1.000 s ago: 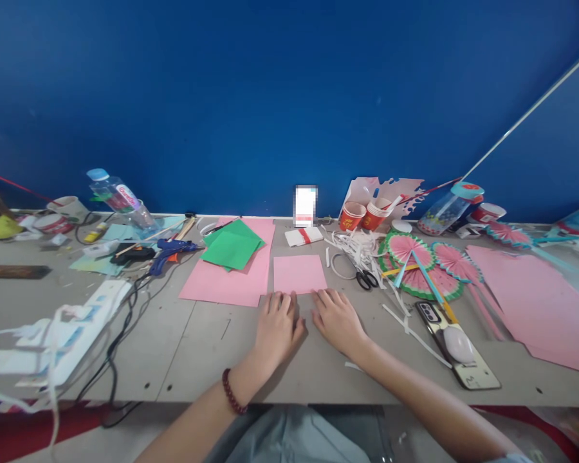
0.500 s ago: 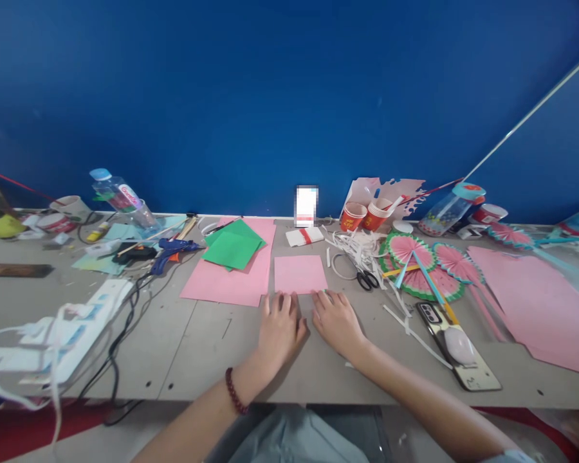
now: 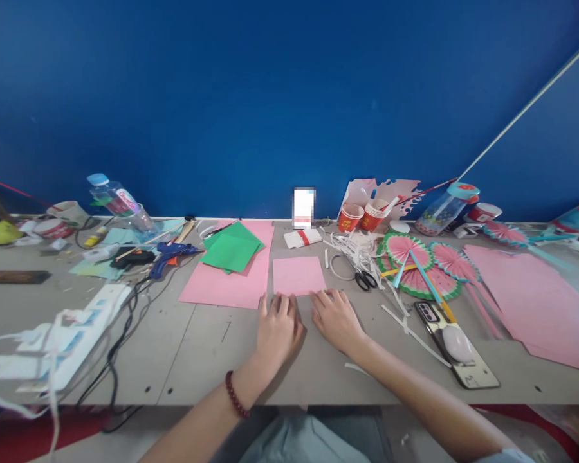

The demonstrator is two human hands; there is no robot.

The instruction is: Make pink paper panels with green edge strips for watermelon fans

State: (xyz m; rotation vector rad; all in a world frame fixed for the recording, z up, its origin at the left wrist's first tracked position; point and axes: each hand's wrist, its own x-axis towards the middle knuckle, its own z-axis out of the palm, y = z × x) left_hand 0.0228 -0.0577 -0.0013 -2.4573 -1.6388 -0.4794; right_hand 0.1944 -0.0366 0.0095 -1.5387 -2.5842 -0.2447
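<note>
A small pink sheet of paper (image 3: 299,275) lies flat on the grey table in front of me. My left hand (image 3: 278,325) rests palm down at its near left edge, fingers a little apart, with a dark red bead bracelet on the wrist. At the near right edge, my right hand (image 3: 336,318) lies palm down with its fingers spread. Both sets of fingertips touch the table or the sheet's border; exactly which I cannot tell. To the left, green paper squares (image 3: 233,247) lie on a larger pink sheet (image 3: 222,292).
Left are a blue glue gun (image 3: 168,256), black cables, a white power strip (image 3: 89,331) and a plastic bottle (image 3: 123,200). Right are black-handled scissors (image 3: 365,280), white paper strips (image 3: 350,247), watermelon-patterned paper fans (image 3: 410,257), red cups (image 3: 351,218) and a phone (image 3: 473,370).
The camera view has shifted slightly. Both hands stay at the near edge of the small pink sheet, with no clear movement of either.
</note>
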